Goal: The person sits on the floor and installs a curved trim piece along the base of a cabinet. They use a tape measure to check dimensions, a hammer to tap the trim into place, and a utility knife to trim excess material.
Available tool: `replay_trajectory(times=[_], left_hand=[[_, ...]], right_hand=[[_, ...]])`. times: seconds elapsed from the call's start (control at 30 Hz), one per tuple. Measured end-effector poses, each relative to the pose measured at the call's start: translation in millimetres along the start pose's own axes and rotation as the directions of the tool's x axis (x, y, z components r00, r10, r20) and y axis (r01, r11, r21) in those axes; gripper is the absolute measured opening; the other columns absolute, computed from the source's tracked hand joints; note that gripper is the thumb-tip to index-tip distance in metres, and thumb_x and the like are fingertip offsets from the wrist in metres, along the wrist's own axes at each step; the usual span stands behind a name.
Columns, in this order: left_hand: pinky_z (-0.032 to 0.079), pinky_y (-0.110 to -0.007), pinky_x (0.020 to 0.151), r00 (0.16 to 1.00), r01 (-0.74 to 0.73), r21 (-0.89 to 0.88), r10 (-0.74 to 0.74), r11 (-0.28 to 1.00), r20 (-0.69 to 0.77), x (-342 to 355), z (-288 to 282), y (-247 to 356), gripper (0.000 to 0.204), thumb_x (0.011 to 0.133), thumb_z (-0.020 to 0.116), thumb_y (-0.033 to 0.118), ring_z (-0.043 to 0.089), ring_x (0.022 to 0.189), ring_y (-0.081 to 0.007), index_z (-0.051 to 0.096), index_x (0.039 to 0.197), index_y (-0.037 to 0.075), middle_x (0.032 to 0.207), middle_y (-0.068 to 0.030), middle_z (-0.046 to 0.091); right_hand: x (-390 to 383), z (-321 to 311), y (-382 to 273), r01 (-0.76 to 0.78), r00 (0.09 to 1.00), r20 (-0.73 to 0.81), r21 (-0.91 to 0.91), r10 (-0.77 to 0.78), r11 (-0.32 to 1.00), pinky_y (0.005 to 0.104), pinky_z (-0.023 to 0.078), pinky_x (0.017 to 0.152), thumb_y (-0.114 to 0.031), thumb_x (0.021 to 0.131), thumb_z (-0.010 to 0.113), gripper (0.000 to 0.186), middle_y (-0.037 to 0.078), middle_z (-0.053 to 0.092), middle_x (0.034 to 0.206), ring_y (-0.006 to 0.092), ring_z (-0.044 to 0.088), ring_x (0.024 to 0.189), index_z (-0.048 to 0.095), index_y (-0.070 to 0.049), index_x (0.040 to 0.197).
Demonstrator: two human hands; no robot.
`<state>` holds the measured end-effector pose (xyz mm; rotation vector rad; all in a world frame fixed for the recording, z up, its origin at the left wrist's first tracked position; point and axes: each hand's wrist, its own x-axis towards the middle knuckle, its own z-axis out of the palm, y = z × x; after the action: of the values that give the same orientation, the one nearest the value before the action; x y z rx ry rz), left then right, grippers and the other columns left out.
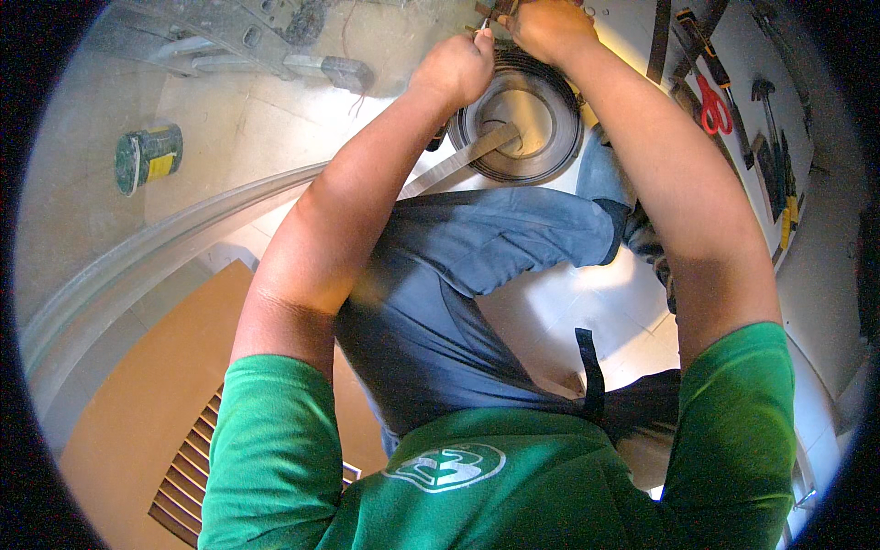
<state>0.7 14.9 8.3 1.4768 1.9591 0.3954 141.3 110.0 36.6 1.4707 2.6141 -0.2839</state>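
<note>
Both my arms reach to the top edge of the head view. My left hand [458, 69] is closed in a pinch; a small pale or metallic tip shows at its fingers, too little to name. Close beside it, my right hand [553, 29] is closed over a brownish piece [500, 11] that the picture's edge cuts off. Just below the hands lies a coil of dark flat strip [570, 137], wound in many turns. A loose greyish length of strip [449, 170] runs from the coil's middle toward the lower left, beside my bent leg.
Red-handled scissors [715, 108], a hammer [764, 96] and several other hand tools lie at the upper right. A metal ladder [206, 50] rests at the upper left, above a green tub [147, 158]. A long curved-looking rail [174, 225] and an orange-brown louvred panel [156, 376] are at left.
</note>
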Motion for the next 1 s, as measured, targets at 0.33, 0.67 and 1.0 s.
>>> replay_trajectory(times=[0.33,0.67,1.0], left_hand=[[0.047,-0.053,0.099,1.000,0.005,-0.007,-0.005,1.000,-0.016,3.4,1.8,-0.5,0.067,0.107,0.028,0.047,0.061,0.107,-0.0529,0.068,0.108,-0.007,0.106,-0.0370,0.065],[0.052,-0.048,0.094,0.994,0.061,0.016,-0.062,0.998,0.090,1.6,-12.8,15.4,0.068,0.106,0.026,0.041,0.070,0.092,-0.0429,0.071,0.099,-0.009,0.090,-0.0299,0.070],[0.056,-0.045,0.080,0.990,0.070,-0.017,-0.067,0.997,0.123,-1.3,-20.6,21.7,0.070,0.106,0.025,0.040,0.071,0.064,-0.0339,0.072,0.085,-0.008,0.066,-0.0222,0.068]], right_hand=[[0.8,1.3,0.2,-0.010,1.000,-0.005,-0.014,0.009,1.000,0.0486,0.054,0.093,-0.042,0.094,0.057,0.047,0.027,0.069,0.116,0.0424,0.067,0.107,0.074,0.001,0.105],[1.0,-0.6,-1.0,-0.008,1.000,0.010,0.022,0.008,1.000,0.0478,0.054,0.093,-0.040,0.093,0.058,0.045,0.025,0.070,0.112,0.0413,0.068,0.105,0.075,0.001,0.101],[-3.1,-5.1,-5.3,-0.029,1.000,-0.010,0.013,0.029,0.999,0.0466,0.053,0.095,-0.039,0.094,0.058,0.044,0.024,0.070,0.117,0.0399,0.067,0.109,0.074,0.000,0.107]])
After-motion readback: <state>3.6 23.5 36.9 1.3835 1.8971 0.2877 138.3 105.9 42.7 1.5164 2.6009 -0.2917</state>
